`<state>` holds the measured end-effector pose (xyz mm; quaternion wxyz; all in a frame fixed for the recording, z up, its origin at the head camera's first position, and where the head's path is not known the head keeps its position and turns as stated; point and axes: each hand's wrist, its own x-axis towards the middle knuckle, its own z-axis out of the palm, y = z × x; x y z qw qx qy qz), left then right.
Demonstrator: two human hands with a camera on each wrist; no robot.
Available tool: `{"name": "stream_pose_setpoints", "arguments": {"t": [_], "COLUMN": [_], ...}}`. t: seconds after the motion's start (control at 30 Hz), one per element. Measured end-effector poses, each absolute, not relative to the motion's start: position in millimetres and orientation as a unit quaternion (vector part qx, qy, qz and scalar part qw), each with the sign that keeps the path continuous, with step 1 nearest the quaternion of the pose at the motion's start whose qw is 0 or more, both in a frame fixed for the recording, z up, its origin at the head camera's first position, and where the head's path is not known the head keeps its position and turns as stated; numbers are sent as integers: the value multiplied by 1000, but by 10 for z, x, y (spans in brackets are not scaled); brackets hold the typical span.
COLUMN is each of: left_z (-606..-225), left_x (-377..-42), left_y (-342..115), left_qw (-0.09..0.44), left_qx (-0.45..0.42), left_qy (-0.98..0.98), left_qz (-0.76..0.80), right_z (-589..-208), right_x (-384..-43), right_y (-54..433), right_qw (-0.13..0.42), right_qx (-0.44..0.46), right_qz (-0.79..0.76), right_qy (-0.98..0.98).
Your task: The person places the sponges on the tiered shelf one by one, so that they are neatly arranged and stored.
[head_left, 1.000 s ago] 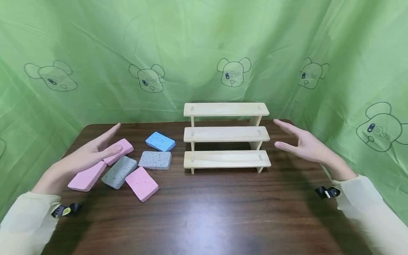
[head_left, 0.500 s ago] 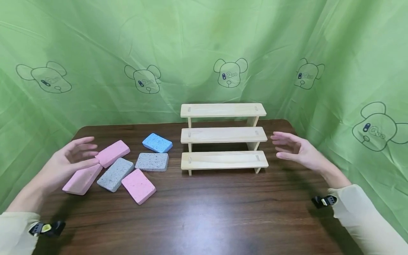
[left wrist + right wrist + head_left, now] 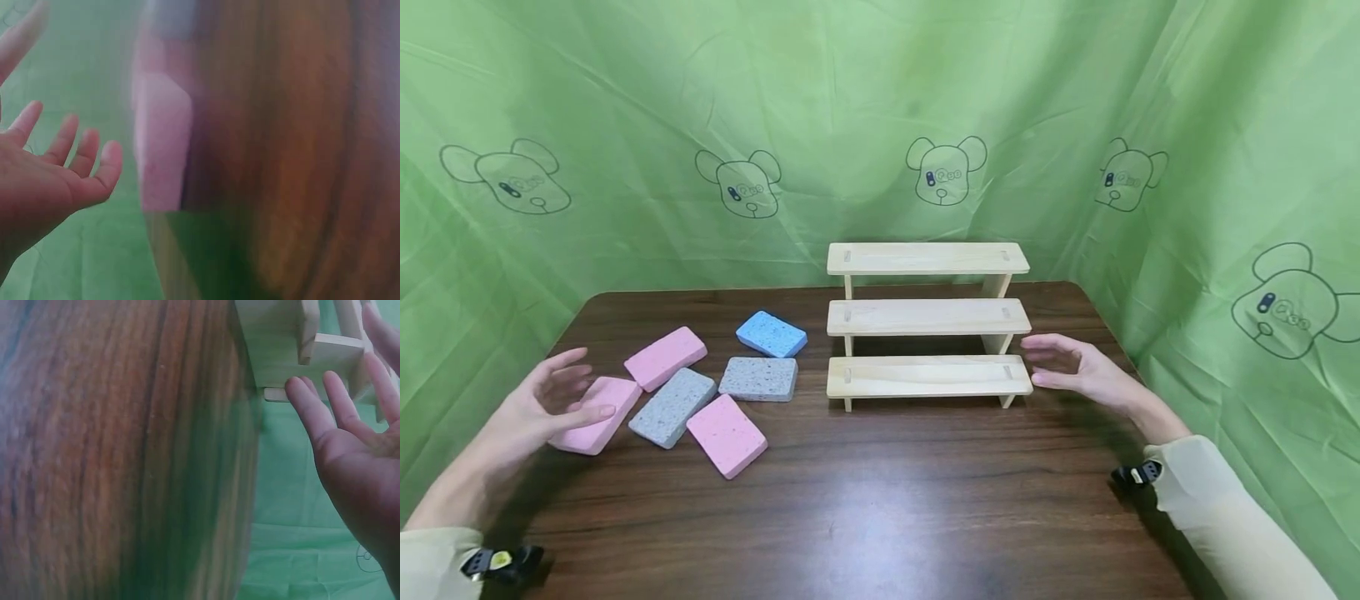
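Note:
My left hand [image 3: 523,421] hovers at the near left pink sponge [image 3: 606,412], fingers relaxed and thumb overlapping it in the head view. In the left wrist view, a gap shows between the fingers and the pink block. Beside it lie another pink sponge [image 3: 666,357] and a speckled grey sponge [image 3: 673,408]. Across the table, my right hand [image 3: 1086,375] holds nothing, its loosely bent fingertips right at the right end of a three-tier wooden shelf [image 3: 928,375]. The right wrist view shows those fingers [image 3: 312,415] spread close to the shelf's side.
A second grey sponge [image 3: 758,379], a third pink sponge [image 3: 727,435] and a blue sponge [image 3: 771,333] lie left of the shelf. The dark wooden table [image 3: 880,500] meets a green curtain [image 3: 850,125] at its back and sides.
My left hand has drawn back and down from above the sponges to the nearest left pink one. The right hand has moved left and down to the shelf's end. Sponges and shelf stay put.

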<state>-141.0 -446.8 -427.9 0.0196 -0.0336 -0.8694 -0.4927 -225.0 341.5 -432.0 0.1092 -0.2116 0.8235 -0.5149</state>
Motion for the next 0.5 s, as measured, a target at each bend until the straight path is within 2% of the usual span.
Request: {"name": "stream_pose_setpoints", "arguments": {"t": [0.3,0.5], "left_z": [-4472,-4514], "left_x": [-1375,-1317], "left_y": [-4599,-4719], "left_qw": [25,31], "left_qx": [-18,3], "left_qy": [-895,-907], "left_qz": [-446,-419], "right_z": [-4449,-4457], "right_x": [-2320,-2321], "right_y": [3376,3354], "right_qw": [171,181], "right_qx": [-206,-198], "right_qz": [-534,-507], "right_qy": [802,819]}}
